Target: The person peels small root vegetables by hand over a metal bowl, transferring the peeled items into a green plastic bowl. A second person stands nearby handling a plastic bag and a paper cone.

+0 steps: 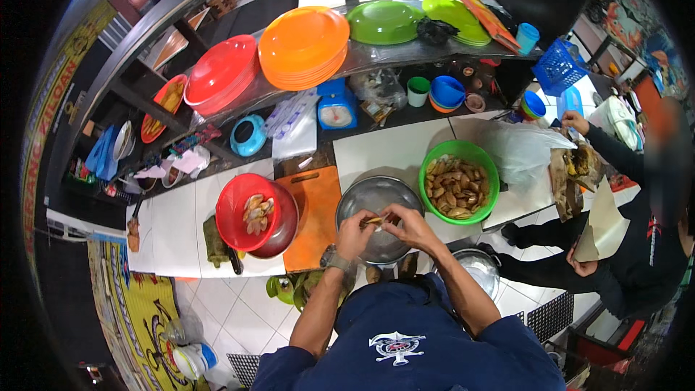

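Over a steel bowl (pixel 383 191) on the counter, my left hand (pixel 354 234) pinches a small brownish clam shell (pixel 373 221) between its fingers. My right hand (pixel 411 232) meets it from the other side, with its fingertips at the same shell. Whether the right fingers hold a separate piece is too small to tell. To the right of the bowl stands a green basin (pixel 493 174) full of brown clams (pixel 457 187). On the left, a red colander (pixel 228 228) with several paler clams (pixel 258 212) sits tilted over a metal bowl (pixel 290 214).
An orange cutting board (pixel 310 217) lies between the bowls. A black knife handle (pixel 235 262) juts over the counter's front edge. At right, a person (pixel 624 250) holds brown paper (pixel 601 222) beside a plastic bag (pixel 524 149). Stacked orange plates (pixel 304 43) line the shelf.
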Motion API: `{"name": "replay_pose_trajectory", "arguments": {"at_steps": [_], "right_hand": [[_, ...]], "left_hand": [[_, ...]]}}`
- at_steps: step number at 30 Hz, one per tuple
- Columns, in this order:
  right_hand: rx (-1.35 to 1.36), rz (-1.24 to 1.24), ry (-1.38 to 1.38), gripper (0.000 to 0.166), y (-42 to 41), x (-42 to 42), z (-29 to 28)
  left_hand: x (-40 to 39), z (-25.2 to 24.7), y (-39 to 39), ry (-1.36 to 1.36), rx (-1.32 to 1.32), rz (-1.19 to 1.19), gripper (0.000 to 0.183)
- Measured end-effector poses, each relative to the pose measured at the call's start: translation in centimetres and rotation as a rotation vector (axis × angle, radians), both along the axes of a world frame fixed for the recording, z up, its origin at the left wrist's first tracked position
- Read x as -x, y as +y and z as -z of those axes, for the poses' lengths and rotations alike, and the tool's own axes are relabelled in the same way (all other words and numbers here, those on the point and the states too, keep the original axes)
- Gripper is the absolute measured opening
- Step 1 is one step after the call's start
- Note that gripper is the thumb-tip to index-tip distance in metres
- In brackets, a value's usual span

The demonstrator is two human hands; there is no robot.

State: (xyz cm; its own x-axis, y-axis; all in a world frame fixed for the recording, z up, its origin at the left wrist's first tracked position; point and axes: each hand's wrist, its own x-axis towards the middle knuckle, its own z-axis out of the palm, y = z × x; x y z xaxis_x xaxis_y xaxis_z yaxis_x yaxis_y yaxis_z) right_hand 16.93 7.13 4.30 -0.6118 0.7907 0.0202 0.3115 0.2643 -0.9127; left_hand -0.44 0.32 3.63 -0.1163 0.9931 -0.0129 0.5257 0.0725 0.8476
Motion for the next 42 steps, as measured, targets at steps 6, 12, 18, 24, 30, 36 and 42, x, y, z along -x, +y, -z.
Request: {"name": "replay_pose_trajectory", "arguments": {"at_steps": [6, 12, 18, 24, 30, 36, 42], "right_hand": [[-0.284, -0.096, -0.309, 0.023, 1.4, 0.9, 2.8], [-0.357, -0.081, -0.557, 0.023, -0.6, 0.4, 1.5], [-0.542, 0.394, -0.206, 0.022, 3.3, -5.2, -1.7], [-0.410, 0.580, -0.908, 0.032, 9.4, -12.6, 4.0], [-0.573, 0.562, -1.032, 0.043, 11.4, -11.5, 7.9], [-0.708, 0.620, -0.804, 0.040, 9.5, -11.6, 4.7], [-0.267, 0.247, -0.049, 0.027, 3.5, -5.6, -2.9]], "left_hand": [[8.5, -3.0, -2.9, 0.100, -0.100, -0.358, 0.017], [20.5, -1.0, -6.6, 0.266, -0.227, -0.799, 0.026], [20.0, -1.8, -7.6, 0.698, -0.156, -0.777, 0.043], [12.5, -1.8, -4.2, 0.603, -0.269, -0.595, 0.032], [5.0, -0.6, -1.1, 0.348, -0.288, -0.336, 0.027], [-1.6, -1.9, 0.3, -0.040, -0.122, -0.151, 0.024], [-5.1, -2.9, 0.7, -0.730, 0.058, -0.128, 0.022]]}}
